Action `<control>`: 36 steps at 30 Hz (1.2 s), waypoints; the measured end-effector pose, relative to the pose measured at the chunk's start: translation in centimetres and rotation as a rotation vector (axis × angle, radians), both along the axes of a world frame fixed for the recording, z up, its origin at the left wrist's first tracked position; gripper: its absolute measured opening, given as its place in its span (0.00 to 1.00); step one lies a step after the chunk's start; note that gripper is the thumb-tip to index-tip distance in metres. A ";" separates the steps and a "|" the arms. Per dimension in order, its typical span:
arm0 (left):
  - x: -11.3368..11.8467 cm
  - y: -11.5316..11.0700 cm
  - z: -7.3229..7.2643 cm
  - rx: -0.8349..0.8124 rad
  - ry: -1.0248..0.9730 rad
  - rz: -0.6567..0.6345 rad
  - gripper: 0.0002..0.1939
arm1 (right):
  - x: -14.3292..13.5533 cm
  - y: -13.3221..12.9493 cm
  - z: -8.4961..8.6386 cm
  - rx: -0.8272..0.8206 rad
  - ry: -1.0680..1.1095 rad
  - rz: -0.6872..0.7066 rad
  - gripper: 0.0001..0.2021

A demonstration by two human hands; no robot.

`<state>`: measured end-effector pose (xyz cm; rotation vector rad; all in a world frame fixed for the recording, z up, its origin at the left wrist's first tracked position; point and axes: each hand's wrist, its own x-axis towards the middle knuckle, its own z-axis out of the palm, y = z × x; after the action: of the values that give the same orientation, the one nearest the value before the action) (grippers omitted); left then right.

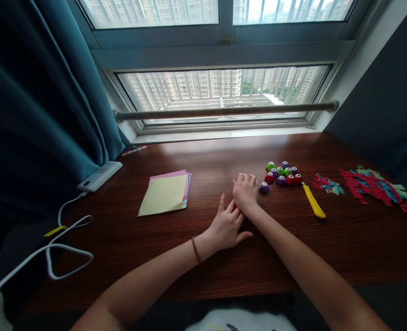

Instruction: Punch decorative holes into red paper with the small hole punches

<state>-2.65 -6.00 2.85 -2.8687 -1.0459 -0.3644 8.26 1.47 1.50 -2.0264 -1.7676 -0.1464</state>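
Observation:
My left hand [227, 226] lies low over the brown desk with its fingers spread and its thumb pointing right. My right hand [245, 191] meets its fingertips, fingers curled, at the middle of the desk. A small bit of red shows between the two hands; what it belongs to is hidden. Just right of my right hand sits a purple bead-like piece [264, 187] with a white top. Beyond it is a cluster of several similar green, purple and red pieces [287, 171]. A yellow-handled knife [313, 201] lies beside the cluster.
A stack of coloured paper [165, 194] lies left of my hands. At the right are small red and blue bits [328, 184] and a heap of paper strips [375, 186]. A white power strip [100, 176] and its cable [69, 248] are at the left, by the curtain.

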 end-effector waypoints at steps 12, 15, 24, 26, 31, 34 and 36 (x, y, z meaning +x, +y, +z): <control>-0.5 0.4 1.0 -0.036 0.035 -0.032 0.34 | -0.1 0.5 -0.3 -0.135 0.036 0.013 0.19; -0.5 0.4 1.1 -0.030 0.038 -0.033 0.34 | -0.2 0.6 -0.4 -0.134 0.039 0.019 0.19; 0.0 -0.4 0.8 -0.034 0.015 0.019 0.36 | -0.5 0.7 0.0 -0.185 0.049 0.000 0.20; 0.1 -0.6 0.7 -0.044 -0.005 0.035 0.35 | -0.5 0.5 0.3 -0.174 0.058 0.000 0.19; 0.2 -0.6 0.3 -0.083 -0.062 0.028 0.32 | 0.2 0.5 1.3 -0.118 0.201 0.110 0.16; 0.0 -0.2 -0.1 -0.164 -0.102 0.011 0.35 | 2.0 0.2 1.7 0.047 0.388 0.309 0.15; -0.2 0.1 -0.3 -0.229 -0.152 0.016 0.37 | 3.7 -0.6 1.7 0.146 0.523 0.406 0.13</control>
<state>-2.89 -5.89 2.50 -3.0725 -1.2081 -0.5001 11.95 0.90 3.19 -1.3982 -1.7128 0.3392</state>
